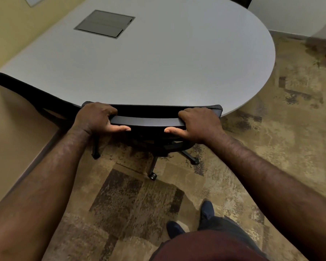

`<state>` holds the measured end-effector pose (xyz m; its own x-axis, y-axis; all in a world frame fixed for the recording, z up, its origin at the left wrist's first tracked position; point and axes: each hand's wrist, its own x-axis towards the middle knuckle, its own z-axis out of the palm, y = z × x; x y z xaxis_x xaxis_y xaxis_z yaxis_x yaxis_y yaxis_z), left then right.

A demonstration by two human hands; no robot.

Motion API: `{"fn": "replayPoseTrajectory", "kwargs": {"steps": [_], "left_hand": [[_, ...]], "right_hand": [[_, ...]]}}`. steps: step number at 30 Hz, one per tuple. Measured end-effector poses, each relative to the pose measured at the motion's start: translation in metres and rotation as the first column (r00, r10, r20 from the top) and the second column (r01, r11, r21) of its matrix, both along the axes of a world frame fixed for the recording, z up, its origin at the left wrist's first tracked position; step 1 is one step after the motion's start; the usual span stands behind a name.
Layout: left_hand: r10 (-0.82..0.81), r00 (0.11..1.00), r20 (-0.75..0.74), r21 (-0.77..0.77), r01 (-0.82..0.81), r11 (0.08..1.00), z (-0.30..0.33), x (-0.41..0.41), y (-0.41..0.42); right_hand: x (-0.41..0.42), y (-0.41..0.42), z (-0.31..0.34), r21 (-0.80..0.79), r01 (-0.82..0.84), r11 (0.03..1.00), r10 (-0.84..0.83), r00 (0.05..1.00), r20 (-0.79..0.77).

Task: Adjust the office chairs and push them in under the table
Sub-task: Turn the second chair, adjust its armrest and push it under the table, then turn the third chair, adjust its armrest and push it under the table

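Note:
A black office chair (149, 120) stands against the near edge of the rounded white table (158, 68). Its seat is hidden under the tabletop; only the top of the backrest and some wheeled legs (152, 175) show. My left hand (97, 118) grips the left end of the backrest's top bar, with the thumb along its underside. My right hand (198, 125) grips the right end the same way. A second black chair (32, 95) stands to the left, its backrest close to the table edge.
A grey cable hatch (104, 23) is set into the tabletop. A beige wall (11, 129) runs along the left, close to the second chair. Patterned carpet (252, 147) spreads right and behind. My feet (205, 213) stand just behind the chair.

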<state>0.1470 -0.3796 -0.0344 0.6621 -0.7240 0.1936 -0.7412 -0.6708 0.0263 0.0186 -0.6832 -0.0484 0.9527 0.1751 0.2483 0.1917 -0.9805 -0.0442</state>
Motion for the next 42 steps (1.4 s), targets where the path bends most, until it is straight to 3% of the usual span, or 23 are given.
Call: {"fn": "replayPoseTrajectory", "kwargs": {"steps": [5,10,19,33,42], "left_hand": [[-0.063,0.997,-0.045,-0.201,0.053,0.978,0.004,-0.014,-0.004],[-0.136,0.990,0.039,-0.319,0.141,0.937,0.025,-0.020,-0.041],[-0.110,0.983,0.146,-0.450,0.165,0.877,0.068,-0.036,-0.166],[-0.245,0.953,0.179,-0.441,0.300,0.846,0.086,-0.061,-0.430],[-0.299,0.946,0.127,-0.403,0.325,0.856,0.098,-0.043,-0.541]], "right_hand": [[-0.022,-0.023,0.008,0.007,-0.019,1.000,0.019,0.997,0.074],[-0.042,-0.064,0.036,0.063,0.131,0.989,-0.139,0.979,0.146],[-0.088,-0.164,0.080,0.180,0.370,0.911,-0.409,0.863,0.297],[-0.167,-0.371,0.097,0.195,0.515,0.835,-0.551,0.789,0.273],[-0.179,-0.462,0.085,0.193,0.572,0.797,-0.603,0.759,0.246]]}}
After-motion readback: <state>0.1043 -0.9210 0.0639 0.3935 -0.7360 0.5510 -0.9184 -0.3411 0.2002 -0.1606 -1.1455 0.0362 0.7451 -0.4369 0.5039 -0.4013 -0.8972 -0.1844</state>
